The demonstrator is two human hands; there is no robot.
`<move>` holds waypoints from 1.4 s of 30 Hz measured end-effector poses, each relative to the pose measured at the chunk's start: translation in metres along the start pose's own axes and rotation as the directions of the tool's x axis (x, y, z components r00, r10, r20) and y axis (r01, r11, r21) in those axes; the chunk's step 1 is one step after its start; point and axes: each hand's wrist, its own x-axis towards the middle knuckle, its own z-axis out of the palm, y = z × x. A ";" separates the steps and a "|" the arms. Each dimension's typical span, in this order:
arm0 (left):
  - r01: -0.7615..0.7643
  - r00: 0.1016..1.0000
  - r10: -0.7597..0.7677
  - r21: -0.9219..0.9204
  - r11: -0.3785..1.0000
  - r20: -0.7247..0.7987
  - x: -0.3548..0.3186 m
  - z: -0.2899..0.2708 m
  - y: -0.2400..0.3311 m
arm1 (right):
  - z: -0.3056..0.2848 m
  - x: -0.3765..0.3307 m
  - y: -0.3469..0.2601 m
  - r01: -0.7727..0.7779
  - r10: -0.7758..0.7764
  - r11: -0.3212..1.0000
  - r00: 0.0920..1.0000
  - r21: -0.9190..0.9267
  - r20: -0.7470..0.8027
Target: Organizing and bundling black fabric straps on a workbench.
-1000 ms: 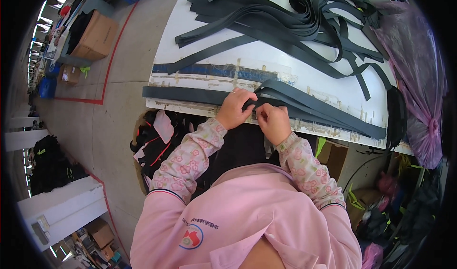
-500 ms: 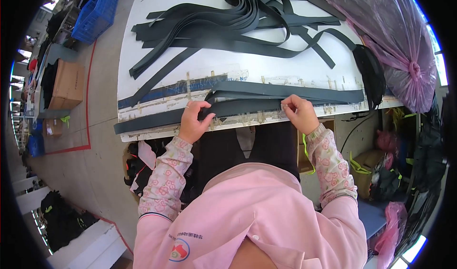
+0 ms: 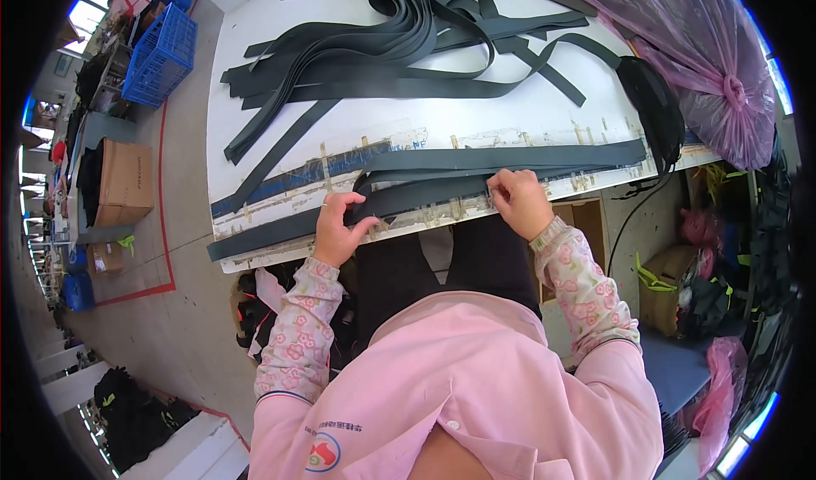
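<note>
A long dark grey webbing strap (image 3: pixel 433 193) lies along the table's near edge, its left end reaching past my left hand (image 3: pixel 340 227). That hand curls around the strap, thumb and fingers on either side with dark webbing between them. Further right, my right hand (image 3: pixel 520 201) pinches at the strap's lower edge; the fingertips partly hide what they hold. Just beyond, a folded length of the same webbing (image 3: pixel 527 157) runs rightward, its bend close to my left fingertips.
A loose pile of dark grey straps (image 3: pixel 374 55) covers the far part of the white table (image 3: pixel 297 153). At the right stand a tied pink plastic bag (image 3: pixel 705 55) and a black bundle (image 3: pixel 650 110). A blue crate (image 3: pixel 161 55) and a cardboard box (image 3: pixel 123 183) are off to the left.
The view has shifted slightly. Both hands keep nearly the same pose on the strap, and the straps look unmoved on the table.
</note>
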 end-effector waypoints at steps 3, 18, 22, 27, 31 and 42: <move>-0.002 1.000 0.002 0.015 1.000 -0.008 -0.001 -0.001 0.000 | -0.005 0.002 -0.003 -0.080 0.076 0.993 0.996 0.084 0.047; -0.015 0.992 0.005 -0.077 0.997 -0.128 0.000 0.007 -0.005 | 0.066 0.041 -0.101 0.109 -0.130 0.969 0.988 0.224 0.079; 0.006 0.985 -0.031 -0.148 0.989 -0.168 -0.004 0.011 -0.011 | 0.102 0.042 -0.112 0.008 -0.095 0.939 0.967 0.344 0.236; -0.030 0.983 0.006 -0.127 0.991 -0.185 -0.003 0.011 -0.011 | 0.117 0.037 -0.118 -0.020 -0.044 0.963 0.973 0.269 0.228; -0.025 0.982 -0.001 -0.136 0.990 -0.188 -0.003 0.010 -0.011 | 0.125 0.037 -0.119 0.003 -0.048 0.972 0.981 0.234 0.188; -0.172 0.979 0.174 0.025 0.985 -0.104 0.005 0.003 -0.001 | 0.070 0.035 -0.074 -0.212 0.128 0.883 0.967 0.418 0.221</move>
